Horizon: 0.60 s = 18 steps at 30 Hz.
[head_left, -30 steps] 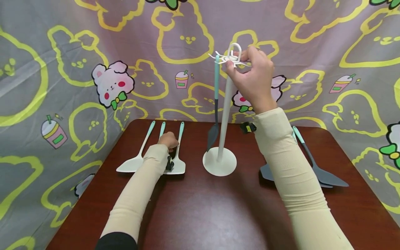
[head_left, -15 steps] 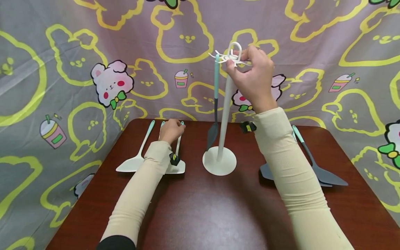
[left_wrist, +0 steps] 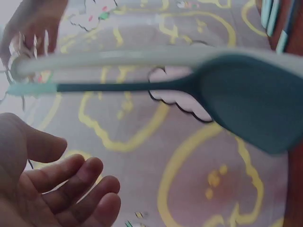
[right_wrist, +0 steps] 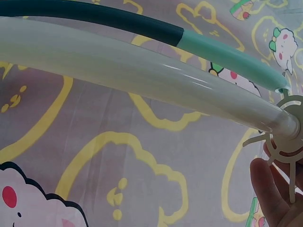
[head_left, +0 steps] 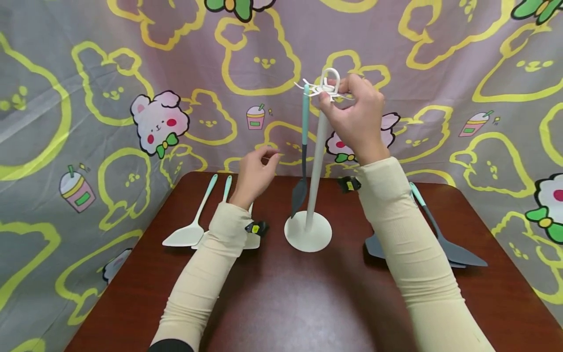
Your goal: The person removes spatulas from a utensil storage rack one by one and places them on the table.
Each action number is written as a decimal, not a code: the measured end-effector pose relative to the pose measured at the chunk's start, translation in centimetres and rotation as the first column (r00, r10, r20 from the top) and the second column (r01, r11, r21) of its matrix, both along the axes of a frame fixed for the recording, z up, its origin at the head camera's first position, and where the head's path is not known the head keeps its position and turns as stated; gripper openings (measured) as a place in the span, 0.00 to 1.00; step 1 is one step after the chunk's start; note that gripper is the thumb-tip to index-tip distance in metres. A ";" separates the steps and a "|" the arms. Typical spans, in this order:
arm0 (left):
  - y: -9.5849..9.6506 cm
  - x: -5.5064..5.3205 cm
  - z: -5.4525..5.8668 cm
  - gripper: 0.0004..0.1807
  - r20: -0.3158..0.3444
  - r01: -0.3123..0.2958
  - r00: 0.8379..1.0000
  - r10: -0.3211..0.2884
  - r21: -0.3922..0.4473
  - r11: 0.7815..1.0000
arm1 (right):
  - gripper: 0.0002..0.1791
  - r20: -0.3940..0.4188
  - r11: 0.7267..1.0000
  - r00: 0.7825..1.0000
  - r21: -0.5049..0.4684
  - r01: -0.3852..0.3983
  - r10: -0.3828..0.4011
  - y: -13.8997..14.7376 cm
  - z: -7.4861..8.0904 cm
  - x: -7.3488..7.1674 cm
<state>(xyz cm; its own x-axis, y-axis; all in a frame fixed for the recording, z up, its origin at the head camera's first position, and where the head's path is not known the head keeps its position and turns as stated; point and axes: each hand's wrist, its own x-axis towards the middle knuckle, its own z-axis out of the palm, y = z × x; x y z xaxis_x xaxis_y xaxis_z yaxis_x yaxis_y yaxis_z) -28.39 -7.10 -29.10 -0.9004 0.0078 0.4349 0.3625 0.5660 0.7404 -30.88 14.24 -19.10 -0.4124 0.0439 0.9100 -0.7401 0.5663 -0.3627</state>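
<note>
My right hand (head_left: 359, 117) pinches the white hook ring (head_left: 325, 89) at the top of an upright white stand (head_left: 318, 161). In the right wrist view, its thumb (right_wrist: 263, 182) lies by the hooks. From one hook on the left side hangs a dark grey spatula (head_left: 299, 193) with a mint handle. Left of this spatula, my left hand (head_left: 255, 175) is raised in the air with loosely bent fingers. The left wrist view shows nothing between its thumb and fingers (left_wrist: 78, 189). Below it lie white spatulas (head_left: 186, 235), one partly hidden by the forearm.
On the right of the brown table (head_left: 303, 298) lie several dark grey spatulas (head_left: 462, 251) with mint handles, partly behind the right sleeve. The stand's round white base (head_left: 309, 234) rests mid-table. A patterned cloth (head_left: 184, 68) hangs close behind the table.
My left hand has risen from the white spatulas and moved right, towards the stand, with nothing in it. The right hand keeps its hold on the hook ring.
</note>
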 end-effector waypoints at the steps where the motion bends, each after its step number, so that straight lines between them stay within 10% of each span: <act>1: 0.3 0.1 0.2 0.14 -0.015 0.019 1.000 -0.018 0.019 1.000 | 0.20 0.002 1.000 1.000 -0.001 0.002 -0.002 0.0 0.0 0.0; 18: 2.7 1.5 1.3 0.18 0.018 0.104 0.994 -0.107 0.123 0.987 | 0.22 -0.030 0.999 0.999 0.049 0.013 -0.012 0.5 -0.2 0.1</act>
<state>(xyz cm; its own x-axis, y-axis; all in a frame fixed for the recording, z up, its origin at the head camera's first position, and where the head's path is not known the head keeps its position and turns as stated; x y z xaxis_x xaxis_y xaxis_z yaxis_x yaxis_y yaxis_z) -26.89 -4.36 -27.77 -0.9076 0.0518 0.4166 0.3967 0.4309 0.8105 -30.78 14.73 -19.34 -0.3852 0.0038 0.9228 -0.7428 0.5922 -0.3124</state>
